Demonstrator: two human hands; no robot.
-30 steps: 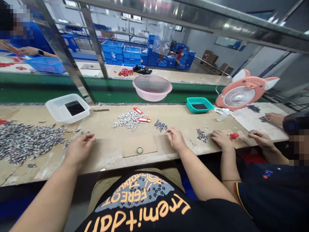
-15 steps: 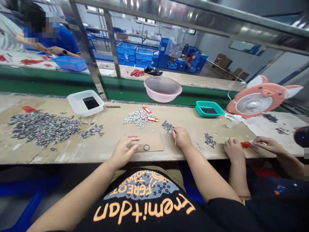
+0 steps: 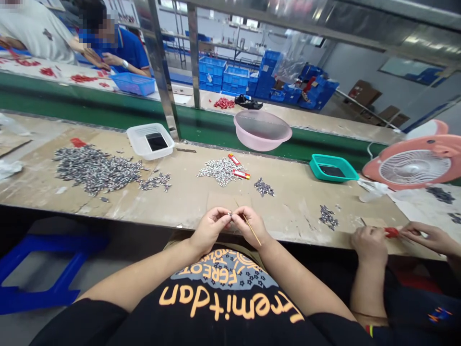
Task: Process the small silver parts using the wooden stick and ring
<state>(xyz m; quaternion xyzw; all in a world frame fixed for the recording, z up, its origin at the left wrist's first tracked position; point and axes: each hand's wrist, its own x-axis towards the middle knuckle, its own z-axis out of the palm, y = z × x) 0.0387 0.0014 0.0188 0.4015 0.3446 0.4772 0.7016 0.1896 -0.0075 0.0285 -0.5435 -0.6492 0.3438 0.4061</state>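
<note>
In the head view, my left hand (image 3: 212,229) and my right hand (image 3: 251,225) meet over the near edge of the worktable (image 3: 288,197). The fingertips of both hands pinch a small part (image 3: 230,214), located where the two hands meet; it is too small and too covered for me to tell its shape. My right hand also holds a thin stick (image 3: 254,232), slanted back toward my wrist. A cardboard piece (image 3: 216,200) lies just beyond my fingers, partly hidden by them. Farther off lies a pale pile (image 3: 216,171), with two red packs (image 3: 240,174) at its right side. A small dark pile (image 3: 264,187) lies to the right of it. A large grey pile (image 3: 93,168) occupies the left. At the far side, a white tray (image 3: 139,145) stands left and a green basket (image 3: 336,178) right. A co-worker's hand (image 3: 370,244) rests at the near right, beside a red item (image 3: 392,232).
</note>
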